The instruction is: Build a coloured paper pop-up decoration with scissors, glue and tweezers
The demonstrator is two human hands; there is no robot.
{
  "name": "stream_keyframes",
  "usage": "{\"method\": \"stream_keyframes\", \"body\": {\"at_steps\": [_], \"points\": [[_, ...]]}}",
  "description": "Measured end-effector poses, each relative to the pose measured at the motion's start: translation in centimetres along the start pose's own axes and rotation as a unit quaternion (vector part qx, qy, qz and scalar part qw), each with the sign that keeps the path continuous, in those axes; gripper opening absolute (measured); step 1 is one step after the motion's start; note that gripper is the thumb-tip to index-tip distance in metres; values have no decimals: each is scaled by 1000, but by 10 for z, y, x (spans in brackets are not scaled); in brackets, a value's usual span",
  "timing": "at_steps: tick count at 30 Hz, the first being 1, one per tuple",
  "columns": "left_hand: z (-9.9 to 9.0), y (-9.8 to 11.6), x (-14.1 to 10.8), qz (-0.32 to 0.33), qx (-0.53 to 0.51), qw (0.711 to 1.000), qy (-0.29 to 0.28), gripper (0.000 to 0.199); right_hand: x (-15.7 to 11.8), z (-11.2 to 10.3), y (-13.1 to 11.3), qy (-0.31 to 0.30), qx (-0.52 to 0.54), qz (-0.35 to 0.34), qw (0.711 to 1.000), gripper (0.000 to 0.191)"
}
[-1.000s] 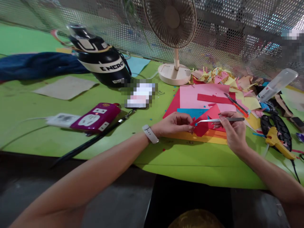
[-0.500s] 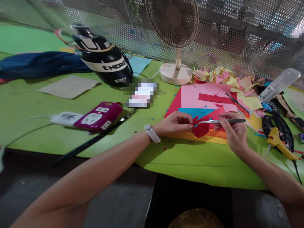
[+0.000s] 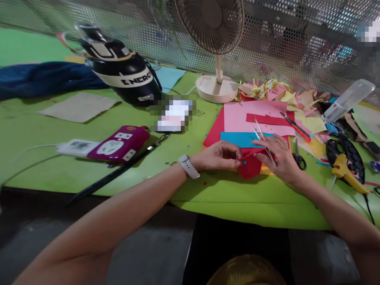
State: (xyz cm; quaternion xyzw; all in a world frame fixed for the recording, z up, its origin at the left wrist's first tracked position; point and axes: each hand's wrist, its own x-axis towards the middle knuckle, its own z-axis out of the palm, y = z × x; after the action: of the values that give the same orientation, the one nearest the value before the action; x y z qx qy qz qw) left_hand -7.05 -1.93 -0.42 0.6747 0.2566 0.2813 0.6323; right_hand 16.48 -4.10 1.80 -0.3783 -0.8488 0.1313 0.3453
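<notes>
Red paper (image 3: 249, 168) up at the front of the desk (image 3: 231, 204)!
Left hand (image 3: 221, 155): fingers pinched together on its edge; right hand (image 3: 280, 158): fingers half-curled around tweezers (image 3: 263, 137), thumb at the paper, blue sheet (image 3: 237, 139) just beyond.

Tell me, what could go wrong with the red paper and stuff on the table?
The red paper might crease, because the left hand pinches it tightly. The right hand, holding tweezers, might bump the scissors beside it. The fan could scatter the loose paper scraps, if it's running; I can't tell.
</notes>
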Motion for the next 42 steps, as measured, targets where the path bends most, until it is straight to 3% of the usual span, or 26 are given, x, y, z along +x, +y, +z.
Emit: {"method": "stream_keyframes", "body": {"at_steps": [5,18,24,27,31,34,38,42], "points": [[5,2,0,6,-4,1000,1,24,2,3,2,-45,-26,-21,998,20],[15,-3,5,-49,-78,995,38,39,1,3,2,61,-49,-23,997,16],[16,5,10,-69,-77,994,22,43,3,-11,6,175,-1,-86,981,23],[9,18,15,-58,-53,997,9,38,0,-25,4,216,135,-24,967,21],[1,26,28,-42,-34,998,-8,36,-2,-34,3,260,294,99,914,24],[2,22,38,-25,-52,997,46,41,1,-36,2,268,327,125,898,24],[5,17,41,-22,-65,996,63,42,3,-35,0,240,290,124,918,27],[6,12,40,-21,-84,995,52,42,-2,-32,-2,203,196,70,957,23]]}}
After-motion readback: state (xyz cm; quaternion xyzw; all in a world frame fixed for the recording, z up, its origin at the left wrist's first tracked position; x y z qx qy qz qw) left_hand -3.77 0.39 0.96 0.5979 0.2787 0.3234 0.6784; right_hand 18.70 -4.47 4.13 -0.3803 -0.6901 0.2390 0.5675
